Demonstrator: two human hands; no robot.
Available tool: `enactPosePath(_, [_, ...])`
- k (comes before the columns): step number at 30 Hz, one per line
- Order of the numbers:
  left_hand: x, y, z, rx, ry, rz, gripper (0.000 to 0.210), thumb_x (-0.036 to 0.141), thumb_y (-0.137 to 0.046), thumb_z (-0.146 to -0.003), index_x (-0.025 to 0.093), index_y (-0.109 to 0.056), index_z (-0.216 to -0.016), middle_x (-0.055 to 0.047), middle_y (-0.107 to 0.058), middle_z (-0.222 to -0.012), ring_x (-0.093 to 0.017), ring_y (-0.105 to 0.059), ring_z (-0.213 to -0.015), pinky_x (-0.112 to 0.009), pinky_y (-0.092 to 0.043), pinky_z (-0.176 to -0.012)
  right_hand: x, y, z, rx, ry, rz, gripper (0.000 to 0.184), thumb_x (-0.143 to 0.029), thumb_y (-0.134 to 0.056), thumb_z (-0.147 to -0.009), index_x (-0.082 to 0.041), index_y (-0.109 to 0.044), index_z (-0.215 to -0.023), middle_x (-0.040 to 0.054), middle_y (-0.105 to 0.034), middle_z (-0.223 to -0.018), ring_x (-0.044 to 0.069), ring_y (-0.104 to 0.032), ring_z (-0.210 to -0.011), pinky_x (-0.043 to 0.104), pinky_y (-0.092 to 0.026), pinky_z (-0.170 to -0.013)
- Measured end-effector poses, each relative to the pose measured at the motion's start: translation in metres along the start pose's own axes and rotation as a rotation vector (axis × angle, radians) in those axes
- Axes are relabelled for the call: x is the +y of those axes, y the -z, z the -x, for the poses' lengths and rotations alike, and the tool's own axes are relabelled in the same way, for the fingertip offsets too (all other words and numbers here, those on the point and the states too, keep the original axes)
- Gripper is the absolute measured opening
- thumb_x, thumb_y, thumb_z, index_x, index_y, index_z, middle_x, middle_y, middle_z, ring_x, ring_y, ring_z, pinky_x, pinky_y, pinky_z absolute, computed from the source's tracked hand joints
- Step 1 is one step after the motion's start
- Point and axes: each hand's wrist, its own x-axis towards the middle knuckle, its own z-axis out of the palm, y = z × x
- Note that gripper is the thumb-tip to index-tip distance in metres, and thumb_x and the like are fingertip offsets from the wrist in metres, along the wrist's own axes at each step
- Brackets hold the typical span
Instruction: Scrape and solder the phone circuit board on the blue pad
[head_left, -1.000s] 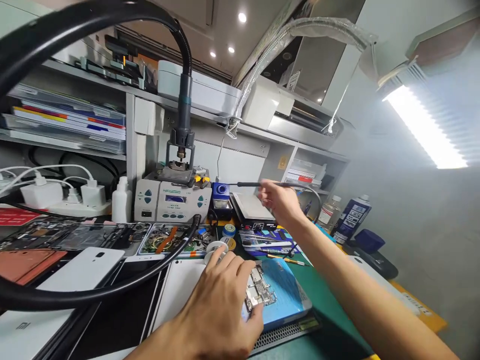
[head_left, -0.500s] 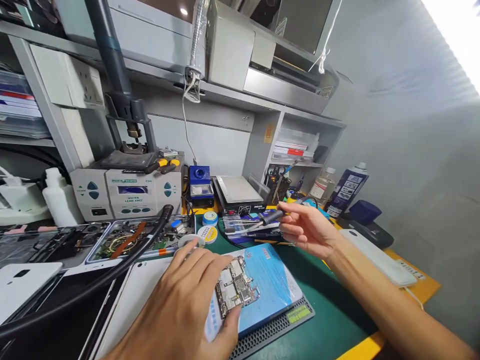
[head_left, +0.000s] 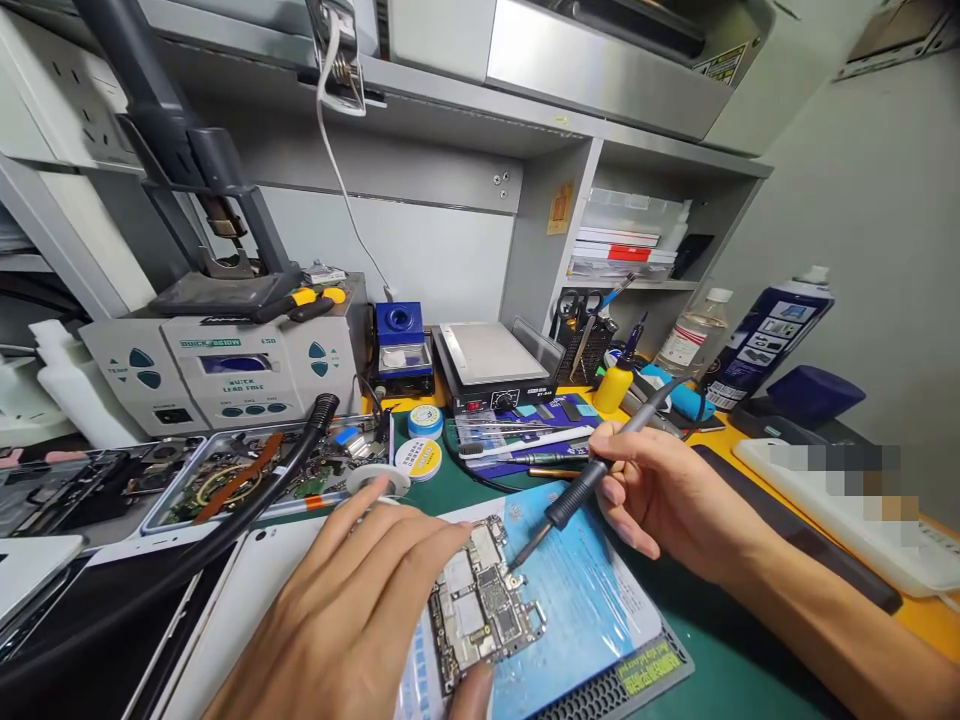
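A phone circuit board lies on a blue plastic-wrapped box. My left hand holds the board between thumb and fingers along its left side, covering part of that edge. In my right hand is a soldering iron, gripped like a pen by its dark handle. Its tip points down and left, at the right edge of the board; whether it touches cannot be told. Under the box sits a dark perforated plate, partly hidden.
Behind stand a hot-air station, a blue soldering stand and a flat hot plate. Brushes and tweezers lie before it. A black hose crosses the phones at left. Bottles and a spray can are at right.
My right hand has brought the soldering iron down and left to the board's edge and turned it. My left hand stays on the board. The head view has tilted down and closer.
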Motion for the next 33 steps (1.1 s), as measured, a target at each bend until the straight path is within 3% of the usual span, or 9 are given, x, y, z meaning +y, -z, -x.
enactPosePath(13, [-0.004,0.000,0.001,0.024,-0.043,-0.026,0.048,0.025,-0.064,-0.076,0.017,-0.053,-0.122,-0.003,-0.068,-0.108,-0.019,-0.064,-0.103,-0.037,-0.033,-0.120,-0.001,-0.004,-0.002,0.137,-0.055,0.010,0.016,-0.024,-0.067,-0.077,-0.019,-0.057,-0.066,-0.0002,-0.060,-0.049,0.012,-0.053,-0.029,0.018,-0.038,-0.028])
enactPosePath(18, [0.001,-0.003,-0.001,-0.006,0.106,0.005,0.043,0.035,-0.061,-0.078,0.023,-0.059,-0.119,-0.005,-0.071,-0.098,-0.027,-0.068,-0.097,-0.049,-0.049,-0.108,-0.001,-0.004,-0.003,0.151,-0.064,0.016,0.017,-0.025,-0.067,-0.077,-0.020,-0.057,-0.065,-0.0004,-0.060,-0.049,0.012,-0.053,-0.029,0.018,-0.037,-0.028])
enactPosePath(22, [0.006,-0.006,-0.001,-0.021,0.169,0.042,0.043,0.041,-0.061,-0.078,0.022,-0.062,-0.117,-0.007,-0.070,-0.096,-0.029,-0.067,-0.097,-0.052,-0.052,-0.105,0.000,-0.005,-0.004,0.156,-0.069,0.020,0.016,-0.025,-0.067,-0.076,-0.019,-0.058,-0.064,-0.0003,-0.059,-0.048,0.012,-0.052,-0.029,0.018,-0.037,-0.027])
enactPosePath(28, [0.005,-0.004,0.001,-0.008,0.144,0.017,0.042,0.038,-0.062,-0.078,0.023,-0.061,-0.117,-0.006,-0.071,-0.097,-0.028,-0.067,-0.097,-0.051,-0.050,-0.107,0.000,-0.005,-0.004,0.164,-0.053,0.023,0.015,-0.025,-0.069,-0.074,-0.019,-0.058,-0.064,-0.0007,-0.059,-0.049,0.012,-0.052,-0.029,0.018,-0.037,-0.027])
enactPosePath(33, [-0.001,0.002,0.003,0.001,-0.003,-0.012,0.046,0.027,-0.065,-0.076,0.019,-0.055,-0.120,-0.003,-0.069,-0.104,-0.020,-0.064,-0.102,-0.038,-0.033,-0.120,0.000,-0.005,-0.003,0.163,-0.037,0.032,0.015,-0.025,-0.070,-0.074,-0.020,-0.059,-0.065,-0.0006,-0.060,-0.049,0.012,-0.052,-0.030,0.018,-0.038,-0.028])
